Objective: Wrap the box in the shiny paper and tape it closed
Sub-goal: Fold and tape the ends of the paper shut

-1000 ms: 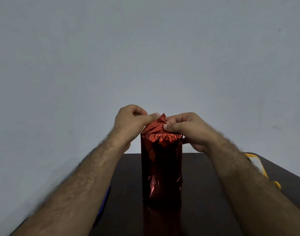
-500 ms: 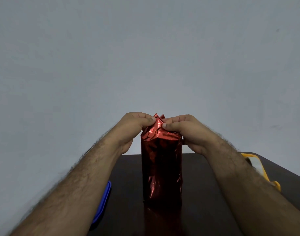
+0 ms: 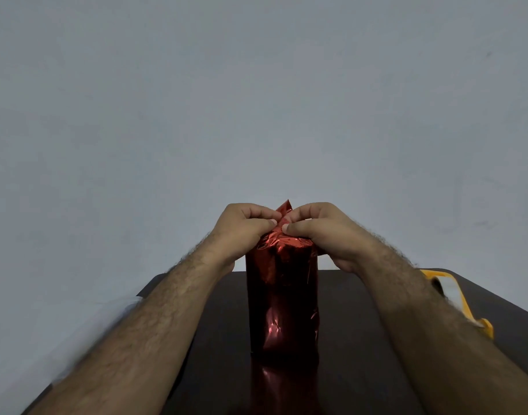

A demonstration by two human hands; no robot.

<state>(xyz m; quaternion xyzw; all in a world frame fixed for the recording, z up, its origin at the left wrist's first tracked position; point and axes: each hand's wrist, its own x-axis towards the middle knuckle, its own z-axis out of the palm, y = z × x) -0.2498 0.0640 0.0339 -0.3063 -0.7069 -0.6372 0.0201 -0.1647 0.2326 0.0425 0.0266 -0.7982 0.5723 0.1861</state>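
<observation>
Wall: plain pale grey, fills the upper part of the view behind everything.
Table: dark, glossy top, carries the wrapped box; a red reflection lies on it just in front of the box.
Forearms: both bare, reaching in from the lower corners and meeting over the box; the right forearm hides part of the tape dispenser.
Box: tall and upright at the middle of the table, fully covered by the shiny paper, so its own surface is hidden.
Shiny paper: red foil, creased, with bright glints near the top and low on the front; gathered at the top into a crumpled bunch with one point sticking up between the hands.
Tape dispenser: yellow with a pale roll, lying on the table at the right, well apart from the box.
Left hand: grip closed, fingers curled and thumb pinching the bunched paper at the top left of the box.
Right hand: grip closed likewise, thumb and curled fingers pinching the paper at the top right, fingertips almost meeting the left hand's.
</observation>
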